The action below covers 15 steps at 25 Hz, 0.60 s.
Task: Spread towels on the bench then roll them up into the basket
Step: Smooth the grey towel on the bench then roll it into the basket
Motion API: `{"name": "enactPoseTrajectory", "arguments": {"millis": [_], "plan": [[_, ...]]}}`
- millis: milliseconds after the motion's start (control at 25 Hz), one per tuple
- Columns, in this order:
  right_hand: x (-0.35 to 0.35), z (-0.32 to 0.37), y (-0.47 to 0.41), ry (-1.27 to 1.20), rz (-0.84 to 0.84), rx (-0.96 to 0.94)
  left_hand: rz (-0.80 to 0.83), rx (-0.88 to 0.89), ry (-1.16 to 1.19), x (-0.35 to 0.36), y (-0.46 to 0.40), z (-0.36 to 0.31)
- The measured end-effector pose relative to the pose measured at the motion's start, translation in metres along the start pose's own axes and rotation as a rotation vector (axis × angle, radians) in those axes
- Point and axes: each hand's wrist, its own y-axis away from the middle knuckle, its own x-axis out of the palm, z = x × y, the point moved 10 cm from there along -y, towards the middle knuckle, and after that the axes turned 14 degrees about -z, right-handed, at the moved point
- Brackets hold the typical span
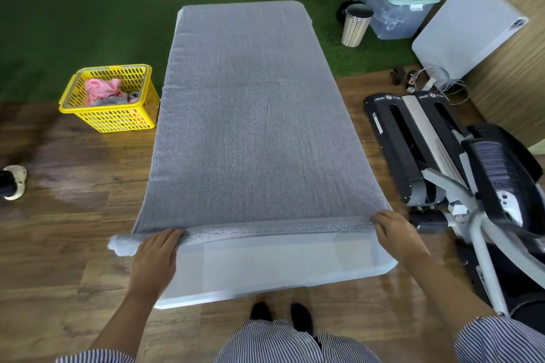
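Note:
A large grey towel [247, 115] lies spread flat along the white bench [265, 268], covering all but its near end. The towel's near edge is turned into a thin roll across the bench. My left hand [157, 253] rests on the left end of that roll, fingers laid over it. My right hand [393, 230] presses on the right end with its fingers curved over the rolled edge. A yellow basket [109, 119] stands on the floor left of the bench, holding pink and grey cloth.
A black and grey exercise machine [436, 156] stands close on the right of the bench. Farther right are a small bin [355, 25], a clear storage box [398, 6] and a white panel [469, 29]. A shoe [14, 181] shows at the far left.

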Motion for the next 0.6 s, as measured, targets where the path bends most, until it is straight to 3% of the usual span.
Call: {"name": "enactPoseTrajectory", "arguments": {"millis": [240, 600], "plan": [[0.004, 0.007, 0.003, 0.04, 0.065, -0.039, -0.109, 0.024, 0.016, -0.006, 0.001, -0.005], [0.011, -0.001, 0.0, 0.2, 0.107, -0.079, -0.076, 0.15, -0.043, -0.006, 0.006, -0.002]]}}
